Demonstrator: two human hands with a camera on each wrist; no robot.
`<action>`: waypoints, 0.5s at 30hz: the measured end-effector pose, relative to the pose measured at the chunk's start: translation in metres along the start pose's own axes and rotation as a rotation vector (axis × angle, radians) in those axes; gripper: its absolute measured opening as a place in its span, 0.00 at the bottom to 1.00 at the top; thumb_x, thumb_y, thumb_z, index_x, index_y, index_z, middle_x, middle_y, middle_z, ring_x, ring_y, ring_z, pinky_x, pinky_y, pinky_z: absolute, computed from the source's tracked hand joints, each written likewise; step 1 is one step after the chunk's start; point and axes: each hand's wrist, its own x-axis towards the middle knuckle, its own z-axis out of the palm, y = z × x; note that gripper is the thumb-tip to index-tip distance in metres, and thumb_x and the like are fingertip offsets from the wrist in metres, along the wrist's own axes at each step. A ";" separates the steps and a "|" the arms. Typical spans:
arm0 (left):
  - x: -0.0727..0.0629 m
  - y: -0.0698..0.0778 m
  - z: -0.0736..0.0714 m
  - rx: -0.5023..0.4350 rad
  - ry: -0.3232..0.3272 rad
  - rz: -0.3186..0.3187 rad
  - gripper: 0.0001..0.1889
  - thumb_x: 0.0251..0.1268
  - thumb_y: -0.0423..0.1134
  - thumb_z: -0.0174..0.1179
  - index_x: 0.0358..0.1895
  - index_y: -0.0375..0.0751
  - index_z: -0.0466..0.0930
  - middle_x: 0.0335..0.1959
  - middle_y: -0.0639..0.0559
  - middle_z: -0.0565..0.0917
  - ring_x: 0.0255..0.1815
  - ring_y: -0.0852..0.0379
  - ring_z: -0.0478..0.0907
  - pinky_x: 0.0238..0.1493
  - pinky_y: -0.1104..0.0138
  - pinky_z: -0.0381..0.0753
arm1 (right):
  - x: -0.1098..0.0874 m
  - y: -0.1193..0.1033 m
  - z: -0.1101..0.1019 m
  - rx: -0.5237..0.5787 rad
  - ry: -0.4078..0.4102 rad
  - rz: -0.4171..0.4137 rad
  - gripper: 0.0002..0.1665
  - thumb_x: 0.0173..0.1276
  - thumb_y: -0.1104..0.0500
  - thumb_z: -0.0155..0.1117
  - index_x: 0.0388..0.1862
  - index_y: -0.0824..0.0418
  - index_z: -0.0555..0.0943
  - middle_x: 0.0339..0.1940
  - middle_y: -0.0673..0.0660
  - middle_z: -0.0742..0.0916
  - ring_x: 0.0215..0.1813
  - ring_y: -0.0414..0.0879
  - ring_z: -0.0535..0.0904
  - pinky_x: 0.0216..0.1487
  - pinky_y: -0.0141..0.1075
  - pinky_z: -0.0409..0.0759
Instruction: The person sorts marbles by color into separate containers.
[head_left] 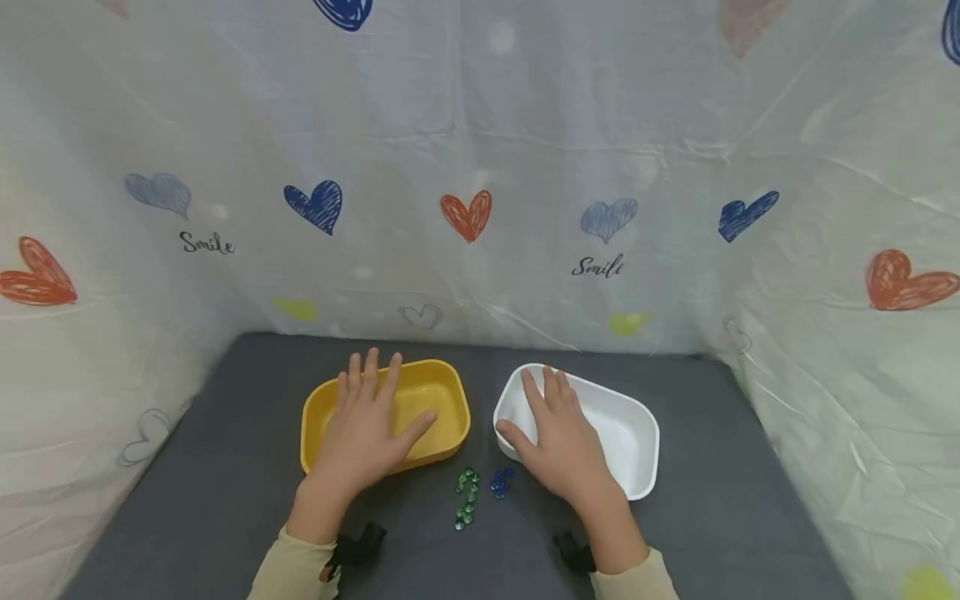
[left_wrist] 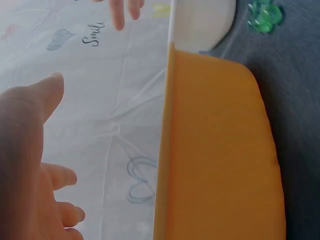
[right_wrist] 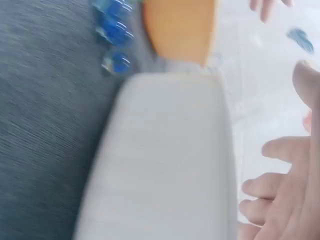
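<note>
Here, yellow tub (head_left: 442, 392) beside white tub (head_left: 630, 433).

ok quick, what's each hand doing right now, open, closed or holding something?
Left hand: open, fingers straight, lying over the yellow tray; holds nothing.
Right hand: open, fingers straight, lying over the white tray; holds nothing.

Grey mat (head_left: 225, 467) — heart-print sheet (head_left: 480, 167).
</note>
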 end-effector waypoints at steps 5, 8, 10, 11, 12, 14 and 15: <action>-0.014 -0.017 -0.009 -0.049 0.051 -0.024 0.58 0.78 0.76 0.52 0.90 0.33 0.46 0.90 0.29 0.44 0.90 0.31 0.32 0.86 0.36 0.39 | -0.010 -0.011 0.009 0.028 0.050 -0.071 0.52 0.81 0.29 0.60 0.90 0.58 0.62 0.89 0.66 0.62 0.90 0.62 0.51 0.81 0.62 0.65; -0.026 -0.030 -0.012 -0.075 0.099 -0.052 0.56 0.81 0.71 0.54 0.89 0.28 0.46 0.89 0.28 0.45 0.90 0.31 0.33 0.83 0.32 0.47 | -0.015 -0.018 0.012 0.062 0.108 -0.110 0.49 0.82 0.31 0.61 0.88 0.60 0.67 0.89 0.63 0.65 0.90 0.59 0.53 0.80 0.61 0.66; -0.035 -0.040 -0.014 -0.095 0.122 -0.076 0.55 0.82 0.69 0.55 0.88 0.26 0.45 0.90 0.29 0.43 0.90 0.32 0.32 0.80 0.29 0.52 | -0.019 -0.022 0.014 0.098 0.140 -0.131 0.47 0.82 0.32 0.61 0.86 0.61 0.69 0.88 0.62 0.66 0.90 0.56 0.54 0.80 0.60 0.67; -0.040 -0.045 -0.014 -0.107 0.129 -0.091 0.55 0.83 0.67 0.56 0.88 0.26 0.44 0.90 0.30 0.40 0.91 0.34 0.30 0.78 0.28 0.54 | -0.022 -0.024 0.016 0.121 0.153 -0.142 0.46 0.83 0.33 0.61 0.86 0.61 0.70 0.88 0.62 0.67 0.90 0.55 0.55 0.80 0.59 0.67; -0.045 -0.050 -0.014 -0.117 0.138 -0.102 0.55 0.83 0.66 0.56 0.88 0.26 0.43 0.90 0.32 0.38 0.91 0.35 0.29 0.77 0.27 0.56 | -0.024 -0.025 0.017 0.141 0.165 -0.156 0.45 0.83 0.34 0.61 0.85 0.62 0.71 0.87 0.61 0.68 0.89 0.55 0.56 0.80 0.59 0.67; -0.053 -0.057 -0.015 -0.144 0.147 -0.125 0.54 0.83 0.63 0.58 0.88 0.26 0.41 0.91 0.35 0.35 0.91 0.37 0.26 0.74 0.25 0.58 | -0.028 -0.030 0.021 0.189 0.191 -0.188 0.42 0.83 0.37 0.63 0.84 0.62 0.73 0.86 0.60 0.70 0.89 0.54 0.59 0.80 0.58 0.68; -0.057 -0.061 -0.016 -0.156 0.151 -0.138 0.54 0.83 0.63 0.59 0.89 0.27 0.40 0.91 0.36 0.34 0.91 0.38 0.25 0.73 0.24 0.59 | -0.030 -0.032 0.023 0.214 0.205 -0.207 0.40 0.83 0.39 0.64 0.83 0.62 0.74 0.85 0.59 0.72 0.88 0.53 0.60 0.79 0.57 0.69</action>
